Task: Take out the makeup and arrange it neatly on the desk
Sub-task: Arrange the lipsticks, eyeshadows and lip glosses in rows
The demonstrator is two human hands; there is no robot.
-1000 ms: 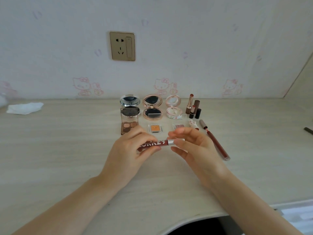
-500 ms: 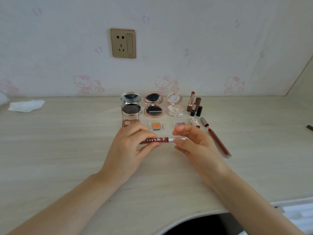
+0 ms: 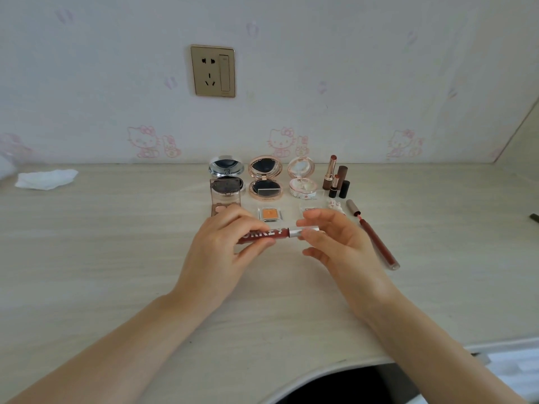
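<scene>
A dark red lip gloss tube point(image 3: 272, 234) with white letters and a silver cap lies level between both hands above the desk point(image 3: 116, 258). My left hand point(image 3: 224, 252) grips the red body. My right hand point(image 3: 335, 243) pinches the silver cap end. Behind them stand three open compacts: a silver one point(image 3: 226, 169), a rose-gold one point(image 3: 265, 177) and a pale floral one point(image 3: 302, 177). An eyeshadow palette point(image 3: 224, 196), a small orange pan point(image 3: 269, 214), several lipsticks point(image 3: 335, 179) and an opened lip gloss point(image 3: 376, 240) lie around them.
A crumpled white tissue point(image 3: 45, 178) lies at the far left. A gold wall socket point(image 3: 213, 71) sits above the desk. The desk's front edge curves inward near my body. A dark object point(image 3: 534, 217) shows at the right border.
Both hands hold the red tube much as before; it has shifted slightly and my right fingers have loosened and spread around the silver cap.
</scene>
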